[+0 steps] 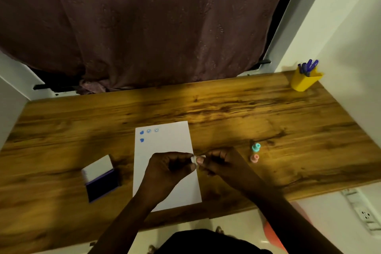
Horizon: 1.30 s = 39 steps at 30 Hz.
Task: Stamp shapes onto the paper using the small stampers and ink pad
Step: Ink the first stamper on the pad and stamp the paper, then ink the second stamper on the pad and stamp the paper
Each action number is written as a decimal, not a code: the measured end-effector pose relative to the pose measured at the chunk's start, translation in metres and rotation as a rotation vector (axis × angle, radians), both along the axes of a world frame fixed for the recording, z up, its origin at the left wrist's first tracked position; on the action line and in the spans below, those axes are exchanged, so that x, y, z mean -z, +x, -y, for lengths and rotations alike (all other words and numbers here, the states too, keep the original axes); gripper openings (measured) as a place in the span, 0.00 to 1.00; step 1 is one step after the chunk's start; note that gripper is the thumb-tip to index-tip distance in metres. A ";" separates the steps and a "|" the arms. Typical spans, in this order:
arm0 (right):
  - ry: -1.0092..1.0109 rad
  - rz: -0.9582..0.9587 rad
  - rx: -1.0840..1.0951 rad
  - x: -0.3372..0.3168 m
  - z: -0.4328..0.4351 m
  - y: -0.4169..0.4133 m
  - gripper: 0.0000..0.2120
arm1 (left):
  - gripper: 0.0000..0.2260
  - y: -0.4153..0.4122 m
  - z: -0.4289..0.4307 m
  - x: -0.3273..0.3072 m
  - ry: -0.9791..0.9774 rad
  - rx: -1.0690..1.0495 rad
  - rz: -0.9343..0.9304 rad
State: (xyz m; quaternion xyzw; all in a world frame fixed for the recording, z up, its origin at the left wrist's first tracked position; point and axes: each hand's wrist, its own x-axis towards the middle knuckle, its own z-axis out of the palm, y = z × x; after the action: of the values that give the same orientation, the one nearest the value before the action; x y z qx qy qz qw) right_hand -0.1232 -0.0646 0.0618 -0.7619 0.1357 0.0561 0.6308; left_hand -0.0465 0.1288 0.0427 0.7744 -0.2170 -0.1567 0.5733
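Observation:
A white sheet of paper [167, 150] lies on the wooden desk [206, 107], with several blue stamped shapes near its top left corner. An open ink pad [102, 179] with a dark blue pad and a raised white lid sits to the left of the paper. My left hand [171, 169] and my right hand [220, 163] meet over the paper's right edge, both pinching a small white stamper [195, 159] between the fingertips. A teal stamper [256, 147] and a pink stamper [255, 158] stand on the desk just right of my right hand.
A yellow pen holder [305, 81] with blue pens stands at the desk's far right corner. A brown curtain [144, 27] hangs behind the desk. White walls close in on both sides. A power strip [362, 212] is mounted below the desk at the right.

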 end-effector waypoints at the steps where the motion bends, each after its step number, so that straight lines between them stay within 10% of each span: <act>1: 0.002 -0.014 0.009 0.002 0.002 -0.001 0.11 | 0.14 -0.001 0.003 0.001 -0.001 0.003 -0.001; 8: -0.096 -0.016 -0.033 0.015 0.030 -0.005 0.06 | 0.13 -0.005 0.026 0.018 0.087 0.034 -0.062; 13: -0.625 -0.014 -0.013 0.033 0.066 0.021 0.12 | 0.12 -0.005 0.034 0.025 0.116 -0.042 -0.126; 22: -0.975 -0.140 -0.064 0.070 0.101 0.083 0.08 | 0.11 -0.013 0.029 0.022 0.193 -0.074 -0.030; 39: -1.021 -0.288 0.001 0.045 0.159 0.063 0.23 | 0.07 -0.013 0.032 0.027 0.206 -0.091 -0.050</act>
State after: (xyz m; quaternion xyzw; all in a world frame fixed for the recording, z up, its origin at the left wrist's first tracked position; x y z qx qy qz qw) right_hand -0.0602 -0.2235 0.0173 -0.9565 0.2313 0.0870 0.1547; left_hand -0.0597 0.0969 0.0154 0.8342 -0.1500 -0.1712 0.5023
